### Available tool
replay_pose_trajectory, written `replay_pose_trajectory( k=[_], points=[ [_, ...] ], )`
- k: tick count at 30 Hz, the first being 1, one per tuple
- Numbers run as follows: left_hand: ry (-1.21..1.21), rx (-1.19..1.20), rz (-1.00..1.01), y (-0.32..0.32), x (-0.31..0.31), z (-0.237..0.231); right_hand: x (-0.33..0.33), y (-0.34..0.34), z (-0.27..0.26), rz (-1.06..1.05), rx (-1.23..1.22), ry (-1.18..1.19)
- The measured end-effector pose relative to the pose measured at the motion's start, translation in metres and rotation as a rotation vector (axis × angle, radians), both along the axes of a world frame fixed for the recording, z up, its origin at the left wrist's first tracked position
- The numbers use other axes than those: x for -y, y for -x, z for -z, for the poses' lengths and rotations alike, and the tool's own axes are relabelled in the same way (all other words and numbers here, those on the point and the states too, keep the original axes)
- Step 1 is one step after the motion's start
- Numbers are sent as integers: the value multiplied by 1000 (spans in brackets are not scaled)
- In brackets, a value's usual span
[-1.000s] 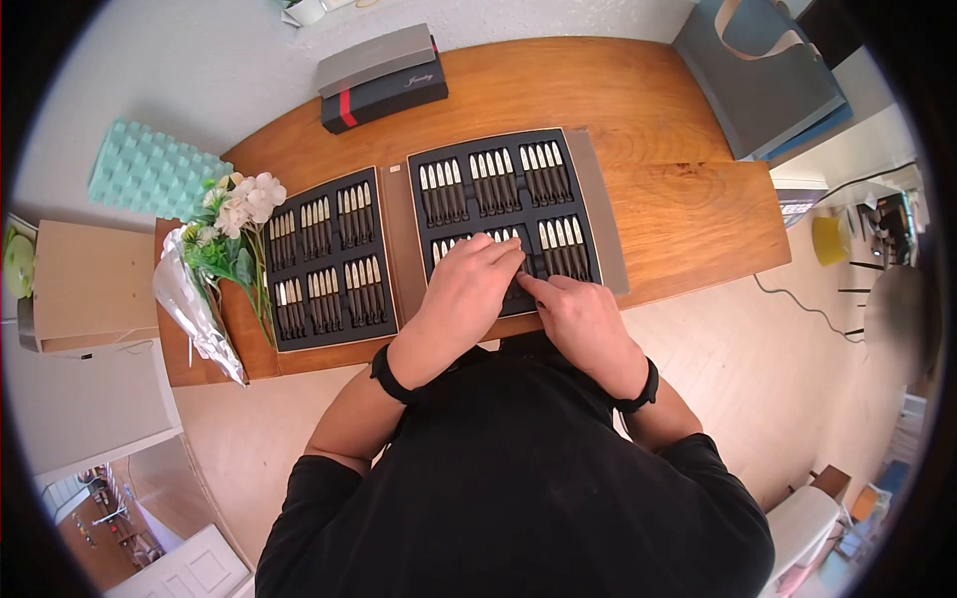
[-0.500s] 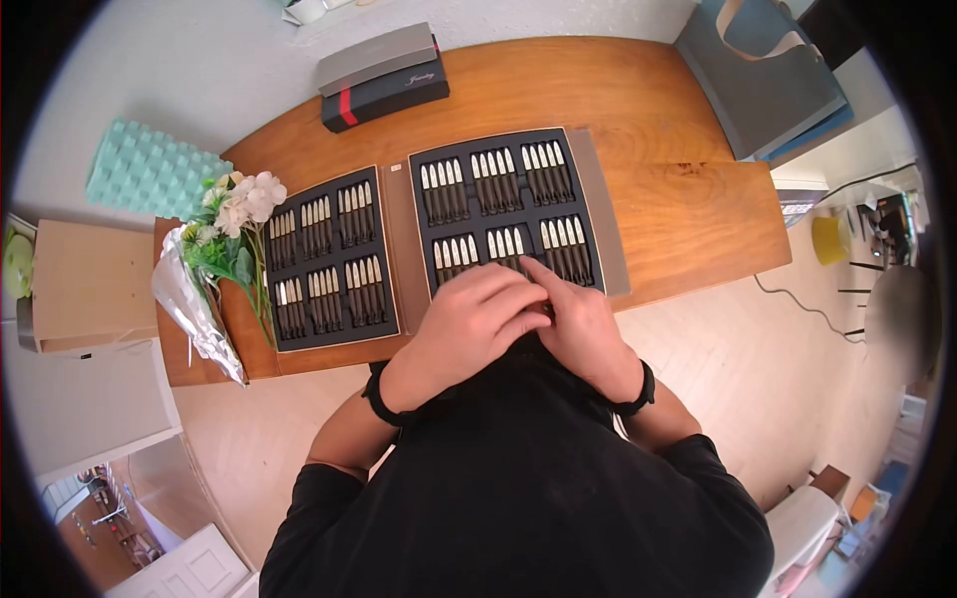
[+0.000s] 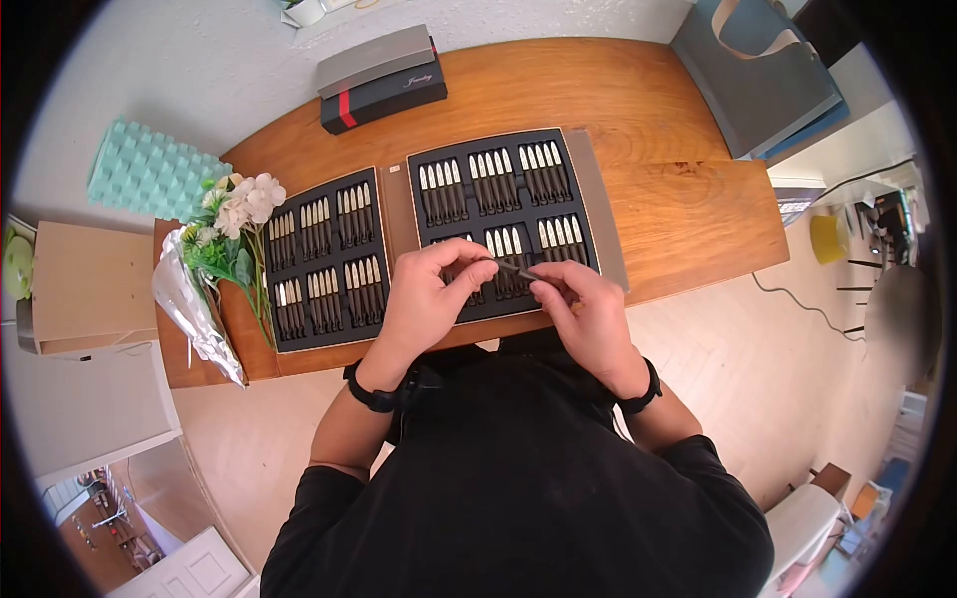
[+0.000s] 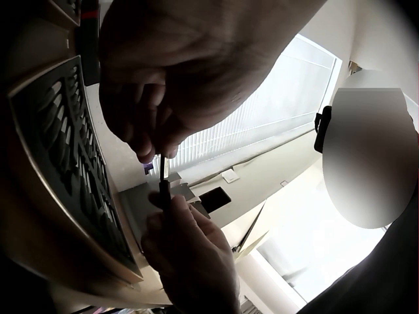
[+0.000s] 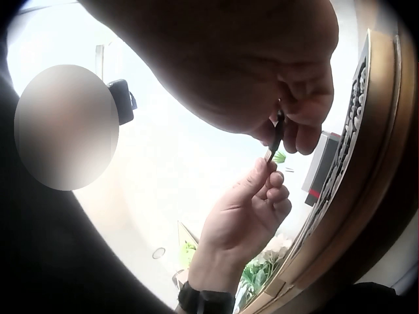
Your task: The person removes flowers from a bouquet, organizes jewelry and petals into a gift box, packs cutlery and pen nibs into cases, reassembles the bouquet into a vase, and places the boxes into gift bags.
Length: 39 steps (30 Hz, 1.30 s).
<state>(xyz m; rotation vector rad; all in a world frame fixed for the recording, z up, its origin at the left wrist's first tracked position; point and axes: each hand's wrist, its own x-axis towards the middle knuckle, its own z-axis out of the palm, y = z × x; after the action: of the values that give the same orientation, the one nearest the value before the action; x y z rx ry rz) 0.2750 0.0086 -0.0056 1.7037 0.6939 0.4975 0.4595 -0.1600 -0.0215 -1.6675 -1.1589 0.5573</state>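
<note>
A slim dark stick (image 3: 510, 267) spans the space between my two hands, over the lower row of the right-hand panel. My left hand (image 3: 424, 299) pinches one end between thumb and fingers. Opposite, my right hand (image 3: 593, 324) grips the other end. In the left wrist view the stick (image 4: 164, 190) is thin towards the left hand and thicker, black towards the right. Beneath lies a folding display case, its black right panel (image 3: 485, 225) holding groups of dark-stemmed sticks with pale pointed tips. My left hand partly covers the lower left group.
The case's left panel (image 3: 324, 261) holds similar groups of sticks. White flowers (image 3: 249, 199) in foil wrap lie beside it. Behind stand a dark box (image 3: 384, 92) with a red band and a turquoise bumpy foam block (image 3: 155, 164). A grey bag (image 3: 763, 85) stands at the back right.
My hands were together at the lower middle compartment, then drew closer to my body. Now they are spread apart over the panel, with the stick visible between them.
</note>
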Motion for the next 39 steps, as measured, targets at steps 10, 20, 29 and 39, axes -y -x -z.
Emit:
replay_pose_trajectory(
  k=[10,20,29,39],
  points=[
    [197,106,-32,-8,-2,2,-1,2,-3,42,92,-69],
    [45,111,-14,-37,-13,7,1,-1,-7,-11,99,-2],
    [-269,-98,71,-66,-14,16,2,-10,8,75,281,-116],
    [-449,-126,84,-65,-9,23,4,-9,13,-33,503,-9]
  ],
)
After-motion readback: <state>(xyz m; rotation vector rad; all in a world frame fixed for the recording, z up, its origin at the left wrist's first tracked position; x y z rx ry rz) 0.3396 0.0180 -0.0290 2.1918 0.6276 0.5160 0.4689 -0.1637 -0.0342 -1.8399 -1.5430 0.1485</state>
